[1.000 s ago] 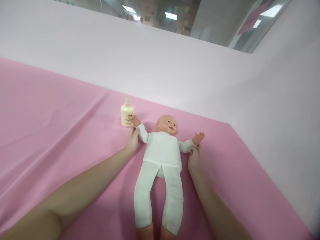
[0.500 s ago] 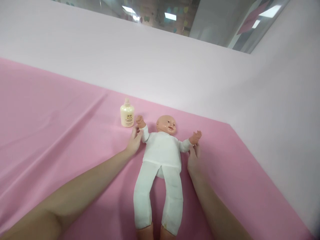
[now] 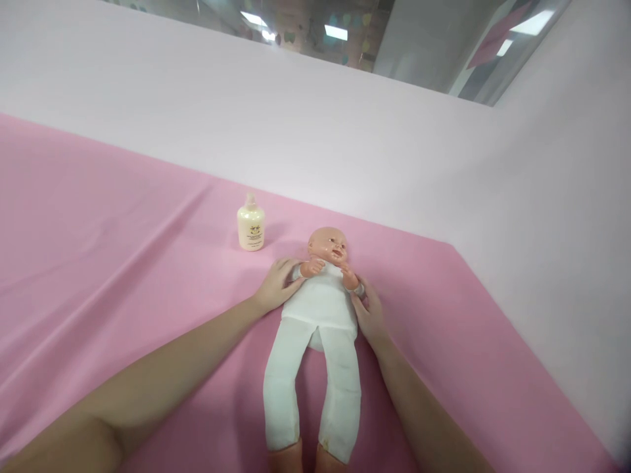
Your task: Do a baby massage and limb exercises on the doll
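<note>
A bald baby doll [image 3: 320,302] in white clothes lies on its back on a pink cloth [image 3: 162,282]. Its legs point toward me, and both its arms are folded in over the chest. My left hand [image 3: 280,284] is closed around the doll's arm on the left, near the sleeve cuff. On the other side, my right hand [image 3: 369,309] grips the doll's other forearm [image 3: 351,279] at the cuff. Parts of my fingers are hidden behind the doll's sleeves.
A cream pump bottle [image 3: 251,226] with a dark printed label stands on the cloth, left of the doll's head. White walls [image 3: 296,125] rise behind and to the right of the cloth. Above the back wall is a window [image 3: 305,33] with reflected lights.
The doll's arms, spread out to the sides before, have swung inward over its chest. Both my hands have moved inward with them. The bottle and the doll's body have stayed put.
</note>
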The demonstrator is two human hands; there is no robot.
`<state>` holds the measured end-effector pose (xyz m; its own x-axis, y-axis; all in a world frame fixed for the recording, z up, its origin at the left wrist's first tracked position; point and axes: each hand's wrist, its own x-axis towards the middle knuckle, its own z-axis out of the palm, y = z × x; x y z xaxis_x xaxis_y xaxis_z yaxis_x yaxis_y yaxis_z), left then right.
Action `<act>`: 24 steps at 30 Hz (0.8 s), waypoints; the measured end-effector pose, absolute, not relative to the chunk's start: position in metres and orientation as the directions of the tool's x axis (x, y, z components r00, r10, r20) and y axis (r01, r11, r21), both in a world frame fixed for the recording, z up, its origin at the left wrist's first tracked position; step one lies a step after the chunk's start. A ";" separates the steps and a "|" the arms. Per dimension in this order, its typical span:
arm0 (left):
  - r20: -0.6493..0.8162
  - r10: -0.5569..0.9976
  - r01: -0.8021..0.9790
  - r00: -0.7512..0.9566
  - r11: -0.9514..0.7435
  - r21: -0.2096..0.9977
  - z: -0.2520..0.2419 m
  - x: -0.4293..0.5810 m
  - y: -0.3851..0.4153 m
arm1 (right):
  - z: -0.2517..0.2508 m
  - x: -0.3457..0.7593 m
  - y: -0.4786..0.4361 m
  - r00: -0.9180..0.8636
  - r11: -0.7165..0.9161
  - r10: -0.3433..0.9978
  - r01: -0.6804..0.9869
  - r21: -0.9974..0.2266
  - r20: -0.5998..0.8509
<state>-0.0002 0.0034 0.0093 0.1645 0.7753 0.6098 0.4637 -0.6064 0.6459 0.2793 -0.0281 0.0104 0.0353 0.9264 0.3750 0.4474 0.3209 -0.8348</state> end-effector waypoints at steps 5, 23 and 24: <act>0.586 0.801 0.431 0.124 -0.575 0.696 0.005 -0.001 0.006 | 0.010 0.279 -0.027 0.062 0.293 0.937 0.393 -0.872 0.343; 0.091 0.939 -0.268 -0.333 -0.187 0.945 -0.019 -0.011 0.036 | 0.009 0.288 -0.009 0.489 0.236 0.856 -0.086 -0.968 0.165; 0.072 0.935 -0.273 -0.347 -0.174 0.946 -0.020 -0.011 0.037 | 0.010 0.288 -0.010 0.489 0.242 0.856 -0.086 -0.966 0.171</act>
